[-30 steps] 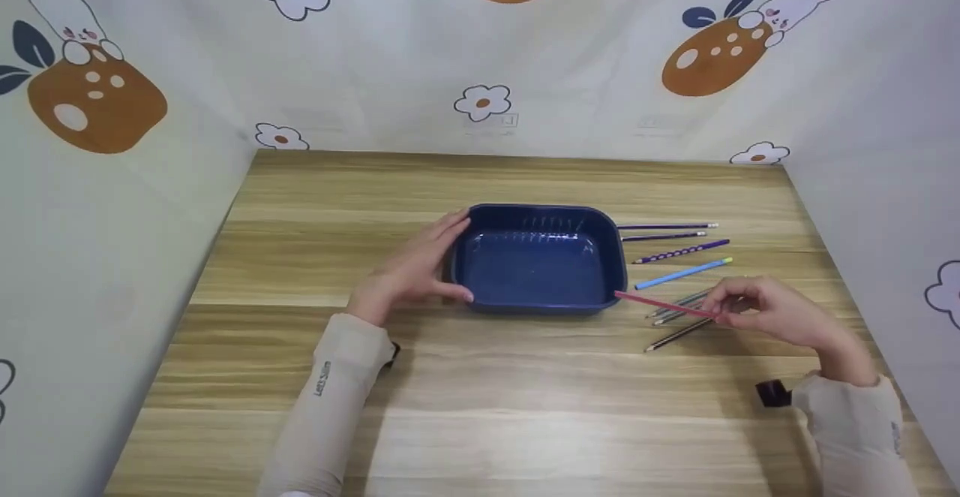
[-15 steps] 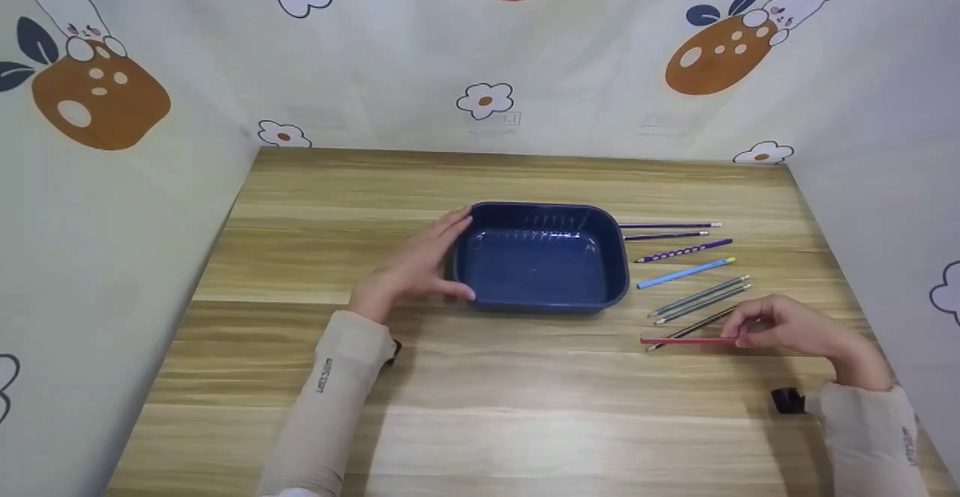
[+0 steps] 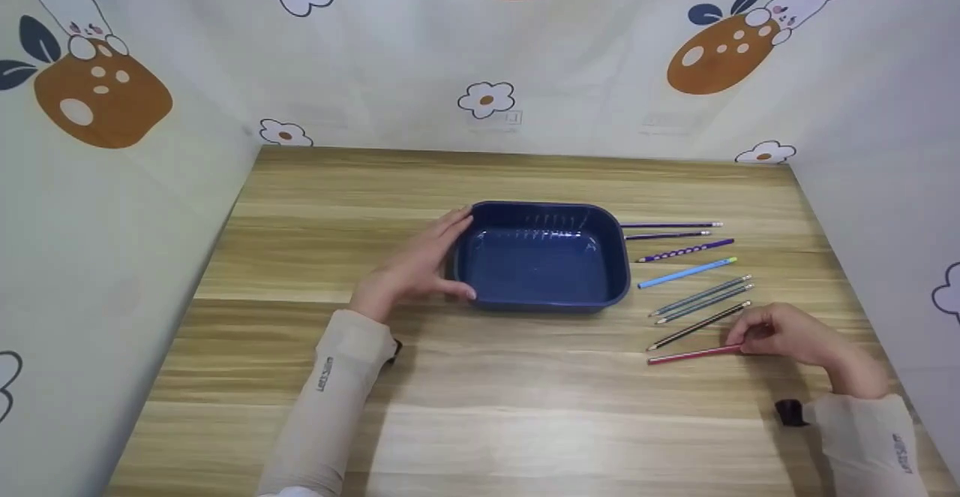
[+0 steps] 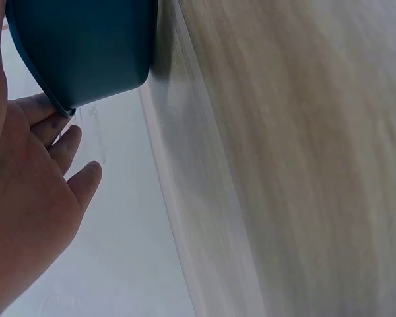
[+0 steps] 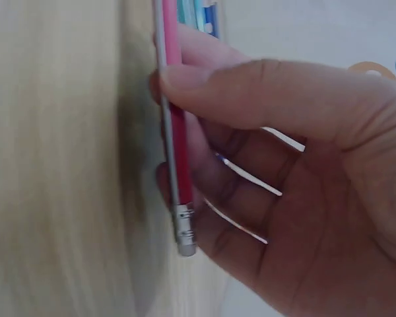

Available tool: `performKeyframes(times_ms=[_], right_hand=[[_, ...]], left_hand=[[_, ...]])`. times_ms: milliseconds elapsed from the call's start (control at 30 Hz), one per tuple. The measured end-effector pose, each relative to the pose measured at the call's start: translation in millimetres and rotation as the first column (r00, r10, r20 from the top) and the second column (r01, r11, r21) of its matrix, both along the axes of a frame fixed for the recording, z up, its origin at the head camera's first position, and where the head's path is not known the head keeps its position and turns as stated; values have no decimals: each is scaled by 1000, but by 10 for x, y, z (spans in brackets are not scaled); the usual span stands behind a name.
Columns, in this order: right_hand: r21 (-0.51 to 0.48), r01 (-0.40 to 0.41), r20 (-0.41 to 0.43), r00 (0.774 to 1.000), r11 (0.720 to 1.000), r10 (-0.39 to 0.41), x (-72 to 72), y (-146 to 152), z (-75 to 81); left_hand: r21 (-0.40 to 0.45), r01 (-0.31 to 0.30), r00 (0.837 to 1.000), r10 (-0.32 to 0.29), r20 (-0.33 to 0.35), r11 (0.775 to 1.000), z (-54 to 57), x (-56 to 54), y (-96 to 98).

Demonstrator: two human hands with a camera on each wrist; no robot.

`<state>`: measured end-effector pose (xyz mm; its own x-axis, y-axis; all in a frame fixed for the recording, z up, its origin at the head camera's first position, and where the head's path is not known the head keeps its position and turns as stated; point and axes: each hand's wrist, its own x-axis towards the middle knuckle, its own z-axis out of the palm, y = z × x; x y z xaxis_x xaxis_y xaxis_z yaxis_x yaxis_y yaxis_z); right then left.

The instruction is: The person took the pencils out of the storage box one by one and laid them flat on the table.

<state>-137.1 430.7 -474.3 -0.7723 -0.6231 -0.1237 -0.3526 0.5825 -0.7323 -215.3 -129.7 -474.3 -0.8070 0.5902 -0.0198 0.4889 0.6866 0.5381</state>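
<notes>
A dark blue rectangular box (image 3: 540,260) sits mid-table. My left hand (image 3: 409,272) rests along its left side, fingers straight toward the far corner and thumb at the near one. In the left wrist view, some fingertips touch the box's rim (image 4: 69,111) while others stand apart from it. At the right, my right hand (image 3: 791,343) pinches a red pencil (image 3: 690,354) near its eraser end, thumb against fingers. The pencil lies low over the table, tip pointing left. The right wrist view shows its silver ferrule and eraser (image 5: 185,231). A black pencil (image 3: 697,326) lies just beyond it.
Right of the box lie two green pencils (image 3: 701,298), a light blue pencil (image 3: 686,273), a purple pencil with pale spots (image 3: 686,251) and two dark purple pencils (image 3: 671,224) by its right wall. Patterned cloth walls (image 3: 405,54) enclose the wooden table (image 3: 525,399).
My right hand has brought the red pencil from beside the box's near right corner toward me and down, below the black pencil. My left hand stays at the box.
</notes>
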Motion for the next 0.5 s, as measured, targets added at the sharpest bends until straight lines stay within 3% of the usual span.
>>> performKeyframes(times_ms=[167,300,500], right_hand=[[56,67,-175,983,996,-56,44,-24,-54],[104,148,-234,965,983,-120,80,-79,-75],[179,234,-371,916,956,-155,81,-133,-102]], left_hand=[[-12,-8,1000,8,2,1000,5,9,-12],[-12,-10,1000,11,9,1000,5,13,-24],[-6,-16,1000,16,14,1000,-20,5,-26]])
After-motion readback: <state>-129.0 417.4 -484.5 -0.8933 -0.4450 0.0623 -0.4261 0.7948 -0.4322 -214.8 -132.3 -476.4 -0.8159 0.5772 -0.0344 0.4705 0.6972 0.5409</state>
